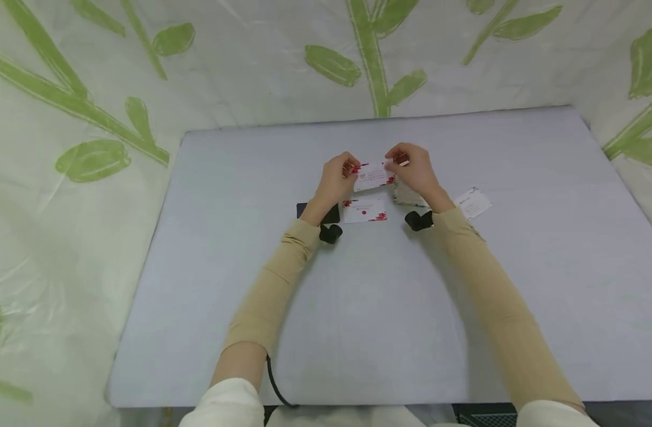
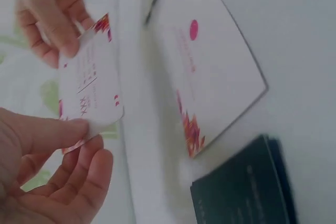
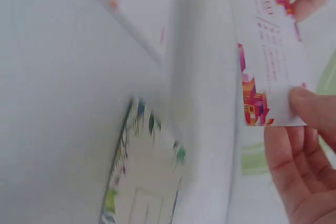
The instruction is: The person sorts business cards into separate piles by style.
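Between both hands, raised over the table, is a white business card [image 1: 372, 176] with red floral corners and small print. My left hand [image 1: 337, 178] pinches its left end between thumb and fingers. The right hand [image 1: 413, 169] pinches the opposite end the same way, as the right wrist view also shows. Just below, on the table, lies a similar white card [image 1: 364, 210] with a red dot and red flowers. A dark stack of cards [image 2: 244, 187] sits under the left wrist. Near the right wrist is a cream card [image 3: 147, 182] with a leafy, colourful border, partly hidden by that hand.
Right of the right forearm lies another white card [image 1: 473, 203] with dark print. The table [image 1: 379, 308] has a pale grey-blue cover, its far edge against a white curtain [image 1: 251, 71] painted with green leaves. A black cable [image 1: 274, 382] hangs by the left elbow.
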Available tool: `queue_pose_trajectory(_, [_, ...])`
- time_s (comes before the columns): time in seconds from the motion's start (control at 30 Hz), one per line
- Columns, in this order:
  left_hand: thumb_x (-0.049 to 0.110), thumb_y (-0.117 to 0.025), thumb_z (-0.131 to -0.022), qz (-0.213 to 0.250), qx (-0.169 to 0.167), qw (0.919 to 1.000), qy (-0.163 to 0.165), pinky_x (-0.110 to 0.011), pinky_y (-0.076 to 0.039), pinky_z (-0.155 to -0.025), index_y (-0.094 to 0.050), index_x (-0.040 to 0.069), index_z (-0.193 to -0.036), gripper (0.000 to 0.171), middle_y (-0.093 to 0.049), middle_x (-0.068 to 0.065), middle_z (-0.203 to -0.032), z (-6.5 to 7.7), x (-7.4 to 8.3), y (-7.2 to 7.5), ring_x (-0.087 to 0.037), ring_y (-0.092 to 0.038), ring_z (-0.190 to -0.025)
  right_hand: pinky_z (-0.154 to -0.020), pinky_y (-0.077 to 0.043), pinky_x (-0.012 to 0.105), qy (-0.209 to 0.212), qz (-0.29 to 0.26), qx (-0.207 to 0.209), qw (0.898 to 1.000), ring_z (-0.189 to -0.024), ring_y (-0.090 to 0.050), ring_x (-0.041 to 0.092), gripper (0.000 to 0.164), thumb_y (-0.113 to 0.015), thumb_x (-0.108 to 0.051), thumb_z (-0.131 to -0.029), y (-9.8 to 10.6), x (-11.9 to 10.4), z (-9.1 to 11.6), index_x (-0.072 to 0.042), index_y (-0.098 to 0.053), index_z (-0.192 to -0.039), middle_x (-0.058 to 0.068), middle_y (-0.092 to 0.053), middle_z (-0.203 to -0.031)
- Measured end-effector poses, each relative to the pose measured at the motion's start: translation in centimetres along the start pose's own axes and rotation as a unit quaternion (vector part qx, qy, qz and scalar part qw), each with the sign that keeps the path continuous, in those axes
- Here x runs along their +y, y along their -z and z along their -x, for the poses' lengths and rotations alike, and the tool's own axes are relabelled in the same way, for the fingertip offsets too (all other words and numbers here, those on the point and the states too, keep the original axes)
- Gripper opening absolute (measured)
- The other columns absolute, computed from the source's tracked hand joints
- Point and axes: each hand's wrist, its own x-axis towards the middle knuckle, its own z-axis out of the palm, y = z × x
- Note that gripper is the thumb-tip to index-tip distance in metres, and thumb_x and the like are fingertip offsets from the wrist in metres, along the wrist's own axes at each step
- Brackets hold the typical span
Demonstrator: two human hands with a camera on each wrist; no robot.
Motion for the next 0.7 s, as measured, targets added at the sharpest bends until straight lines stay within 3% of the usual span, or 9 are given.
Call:
queue_pose_trajectory(0.13, [-0.003,-0.057,-0.086,0.023,-0.030,0.9993,0.005,-0.026,-0.045,-0.073,-0.059,-0.004,-0.104,0.019,-0.059,-0.015,-0.098,1.4,-0.1,1.1,-0.022,-0.054,-0.082,-0.066,-0.043,0.020,-0.052,-0.031,-0.039,0.997,-0.080,-0.054,0.020,0.017,-0.067,-0.005,-0.082,0.0,-0.7,1.2,0.003,-0.062,-0.097,0.014,-0.060,-0.089])
queue_pose_trajectory(0.37, [-0.005,-0.060,-0.083,-0.019,-0.078,0.9966,0.021,-0.022,-0.039,-0.065,-0.060,-0.004,-0.103,0.021,-0.056,-0.012,-0.087,3.0,-0.4,1.3,-0.018,-0.048,-0.074,-0.059,-0.043,0.021,-0.113,-0.041,-0.097,0.988,-0.070,-0.051,0.016,0.017,-0.070,-0.008,-0.081,-0.7,-0.8,2.8,0.002,-0.063,-0.094,0.010,-0.058,-0.082])
queue_pose_trajectory(0.47, [-0.006,-0.060,-0.082,-0.028,-0.090,0.9953,0.022,-0.022,-0.037,-0.063,-0.061,-0.005,-0.103,0.021,-0.055,-0.011,-0.083,3.3,-0.7,1.0,-0.018,-0.047,-0.073,-0.058,-0.044,0.021,-0.123,-0.040,-0.109,0.986,-0.068,-0.051,0.016,0.018,-0.070,-0.007,-0.080,-1.0,-0.5,3.0,0.002,-0.062,-0.093,0.010,-0.057,-0.082])
queue_pose_trajectory(0.7, [-0.004,-0.061,-0.081,-0.076,-0.111,0.9907,0.019,-0.026,-0.039,-0.067,-0.061,-0.002,-0.101,0.020,-0.056,-0.012,-0.084,3.7,-1.1,0.4,-0.019,-0.048,-0.076,-0.059,-0.043,0.023,-0.096,0.012,-0.124,0.988,-0.068,-0.051,0.019,0.014,-0.069,-0.005,-0.080,-2.0,0.1,3.5,0.003,-0.062,-0.089,0.010,-0.057,-0.079])
